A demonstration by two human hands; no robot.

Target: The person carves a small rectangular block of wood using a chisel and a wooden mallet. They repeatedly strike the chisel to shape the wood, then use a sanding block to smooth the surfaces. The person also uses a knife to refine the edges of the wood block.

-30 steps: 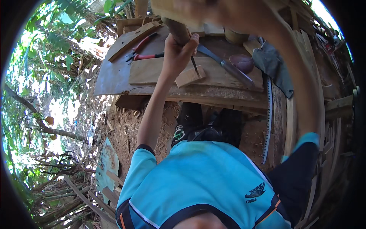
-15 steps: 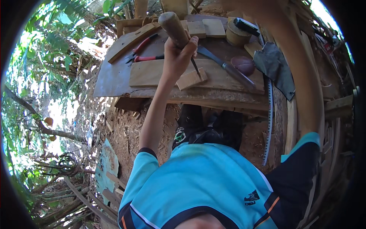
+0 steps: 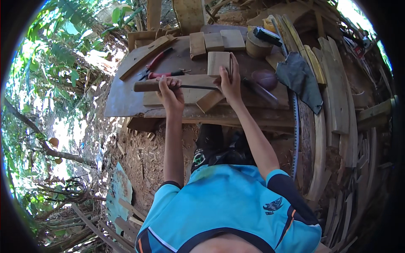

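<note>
My left hand (image 3: 171, 93) is closed round a chisel (image 3: 144, 86) by its thick wooden handle. The chisel lies nearly level, its slim dark shaft pointing right toward my other hand. In my right hand (image 3: 231, 86) I grip a squared wooden block (image 3: 218, 64), with fingers along its right side. Below the shaft a small piece of wood (image 3: 210, 100) rests aslant on a wide board (image 3: 158, 98). The chisel's tip is hidden at my right fingers. Just right of that hand lies a knife with a dark handle (image 3: 262, 92), partly covered and blurred.
Red-handled pliers (image 3: 159, 60) lie open on the bench (image 3: 122, 99). Several wood blocks (image 3: 214, 42) stand along its back edge, beside a round container (image 3: 257, 45). On the right are a reddish oval thing (image 3: 265, 79), a dark cloth (image 3: 300, 78), a measuring tape (image 3: 295, 135) and stacked planks (image 3: 337, 97).
My right arm has come down from above the bench, bringing the wooden block in front of me. The chisel has swung from upright on the small wood piece to nearly level, handle left.
</note>
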